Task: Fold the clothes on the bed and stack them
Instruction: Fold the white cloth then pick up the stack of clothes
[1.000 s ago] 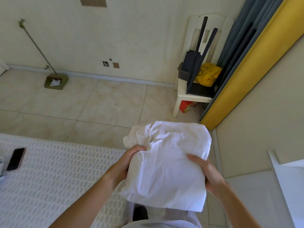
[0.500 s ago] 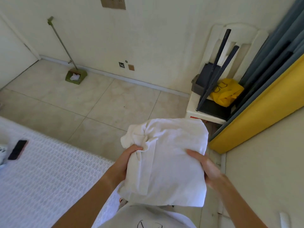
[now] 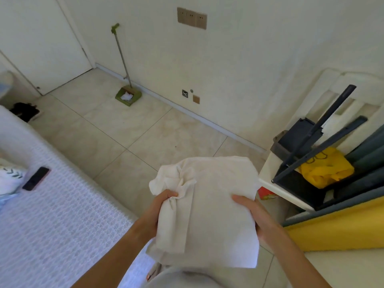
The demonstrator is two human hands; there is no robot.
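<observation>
Held: folded white cotton garment (image 3: 209, 206), my left hand (image 3: 158, 208) bunching its left edge, my right hand (image 3: 255, 217) clasping its right edge; white textured bed (image 3: 52, 225) lower left.

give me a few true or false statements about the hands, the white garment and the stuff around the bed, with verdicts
1. Both hands hold the white garment. True: the left hand bunches one edge, the right hand grips the other.
2. The garment lies flat on the bed. False: it is held up in the air beside the bed.
3. A phone lies on the bed. True.
4. The dustpan sits on the chair. False: it stands on the floor by the wall.
5. The yellow bag is on the floor. False: it rests on the chair.
</observation>
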